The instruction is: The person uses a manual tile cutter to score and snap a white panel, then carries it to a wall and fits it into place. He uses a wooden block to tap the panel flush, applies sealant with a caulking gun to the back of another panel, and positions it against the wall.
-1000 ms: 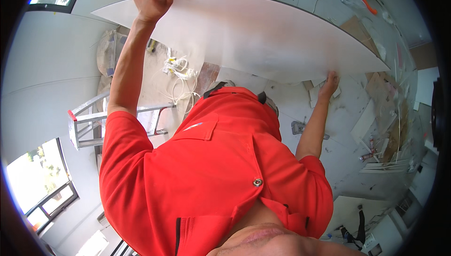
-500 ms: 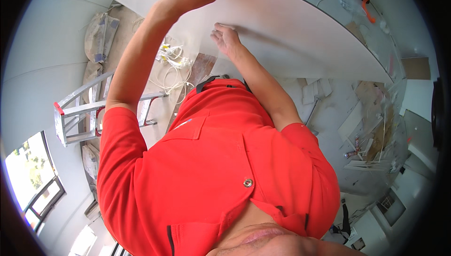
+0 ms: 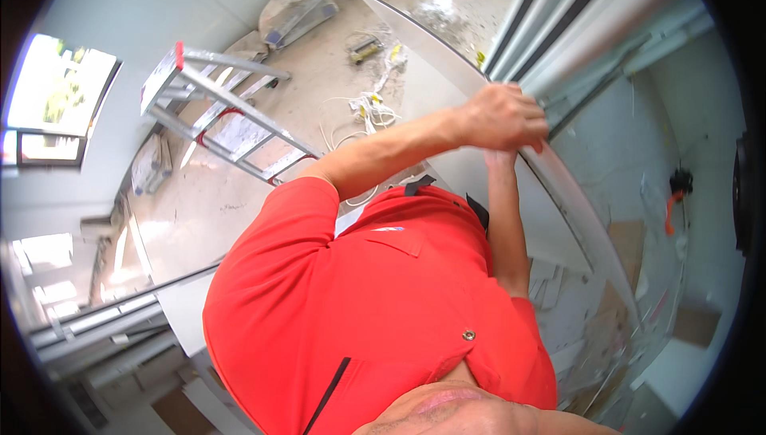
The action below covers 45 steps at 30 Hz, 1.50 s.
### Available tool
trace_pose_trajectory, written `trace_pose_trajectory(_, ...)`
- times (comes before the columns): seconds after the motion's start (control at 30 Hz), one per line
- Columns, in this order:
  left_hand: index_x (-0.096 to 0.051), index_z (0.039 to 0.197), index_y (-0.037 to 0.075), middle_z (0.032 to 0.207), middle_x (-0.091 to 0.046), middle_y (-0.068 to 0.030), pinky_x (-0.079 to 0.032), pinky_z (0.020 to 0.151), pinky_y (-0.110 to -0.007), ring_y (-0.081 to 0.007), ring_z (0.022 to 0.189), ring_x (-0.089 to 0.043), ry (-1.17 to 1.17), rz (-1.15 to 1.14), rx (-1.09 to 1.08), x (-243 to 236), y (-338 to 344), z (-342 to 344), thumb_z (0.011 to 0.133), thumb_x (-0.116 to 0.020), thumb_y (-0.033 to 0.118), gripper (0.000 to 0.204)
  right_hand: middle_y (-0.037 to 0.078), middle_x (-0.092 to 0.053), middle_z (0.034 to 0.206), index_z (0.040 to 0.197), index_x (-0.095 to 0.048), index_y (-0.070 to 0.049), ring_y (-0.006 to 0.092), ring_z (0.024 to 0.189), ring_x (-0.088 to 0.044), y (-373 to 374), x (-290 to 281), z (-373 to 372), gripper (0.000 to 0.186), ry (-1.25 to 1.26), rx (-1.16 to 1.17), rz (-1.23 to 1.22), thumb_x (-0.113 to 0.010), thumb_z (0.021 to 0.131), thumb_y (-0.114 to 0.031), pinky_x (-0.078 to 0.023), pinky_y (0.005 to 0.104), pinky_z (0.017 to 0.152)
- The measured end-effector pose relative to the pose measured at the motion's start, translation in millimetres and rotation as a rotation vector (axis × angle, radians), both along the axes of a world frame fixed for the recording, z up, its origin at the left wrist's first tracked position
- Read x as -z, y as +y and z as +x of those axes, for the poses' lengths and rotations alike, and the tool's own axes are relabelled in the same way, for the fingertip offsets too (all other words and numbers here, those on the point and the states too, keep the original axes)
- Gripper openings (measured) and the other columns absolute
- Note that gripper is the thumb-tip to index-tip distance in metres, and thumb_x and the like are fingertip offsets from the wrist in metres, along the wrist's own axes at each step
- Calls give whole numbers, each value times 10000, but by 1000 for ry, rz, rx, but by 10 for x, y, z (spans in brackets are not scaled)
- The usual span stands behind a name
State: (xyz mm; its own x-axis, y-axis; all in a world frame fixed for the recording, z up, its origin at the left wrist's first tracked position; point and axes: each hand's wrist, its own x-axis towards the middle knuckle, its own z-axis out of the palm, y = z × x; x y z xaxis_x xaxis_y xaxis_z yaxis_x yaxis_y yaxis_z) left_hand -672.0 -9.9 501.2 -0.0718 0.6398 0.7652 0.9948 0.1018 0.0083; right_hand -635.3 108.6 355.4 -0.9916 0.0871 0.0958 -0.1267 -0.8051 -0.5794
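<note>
Because our left hand (image 3: 501, 118) clasps the white panel (image 3: 447, 88) by its edge, just beside our half-hidden right hand (image 3: 501, 161), whose grip we cannot tell, the sheet, slanting before our torso, could pivot from poor end support and knock the pale rails (image 3: 608, 20).

Strong daylight floods this room from the left, where 1 window (image 3: 60, 84) is burnt nearly white, with a bluish fringe along the rim beside it. Hard sunlit streaks cross the floor (image 3: 195, 232) at lower left; the right side sits greyer and dimmer. The red shirt (image 3: 367, 275) glows, soft shadow in its folds. The left hand (image 3: 501, 116) looks slightly soft, the long pale frame (image 3: 630, 24) smeared. Straight edges bow toward the black, rounded corners.
</note>
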Motion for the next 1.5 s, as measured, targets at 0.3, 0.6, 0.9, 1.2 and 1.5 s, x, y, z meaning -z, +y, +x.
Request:
trace_pose_trajectory(0.3, -540, 837, 183, 780, -489, 54, -403, 633, -291, -109, 741, -564, 74, 72, -82, -468, -428, 747, 875, -753, 312, 252, 76, -578, 1484, 1507, -519, -96, 220, 1437, -515, 444, 289, 357, 506, -173, -239, -11, -478, 1151, -454, -382, 427, 1243)
trace_pose_trajectory(0.6, -573, 844, 193, 761, -511, 51, -416, 632, -300, -120, 709, -588, -218, 113, -391, -523, -740, 1886, 796, -835, 330, 300, 214, -373, 1708, 1695, -249, -93, 379, 1597, -337, 1394, 567, 2531, 638, -334, -33, 283, -474, 1156, -349, -234, 568, 1338)
trace_pose_trajectory(0.9, -656, 835, 141, 725, -611, -6, -425, 680, -371, -227, 692, -612, -612, 210, -714, 467, -1292, 3229, 705, -963, 343, 390, 25, -628, 1549, 1363, -660, -150, 272, 1576, -417, 2909, 712, 3508, 370, -126, -32, 1, -660, 1074, -381, -252, 565, 1344)
trace_pose_trajectory(1.2, -682, 983, 73, 902, -686, -102, -488, 812, -446, -361, 829, -624, -775, 440, -926, 905, -2322, 4541, 793, -932, 230, 351, 78, -662, 1460, 1462, -622, -100, 228, 1306, -610, 801, -193, 2850, 505, -142, -275, 67, -681, 1078, -421, -491, 427, 1098)
trace_pose_trajectory(1.5, -751, 1095, 11, 878, -659, -17, -525, 755, -303, -107, 817, -584, -772, 1164, -1300, 780, -3857, 6709, 911, -842, 41, 208, -6, -680, 1071, 1127, -708, -84, 126, 1022, -599, -2302, 355, 2987, 142, 54, -791, 519, -700, 1022, -179, -472, 304, 902)
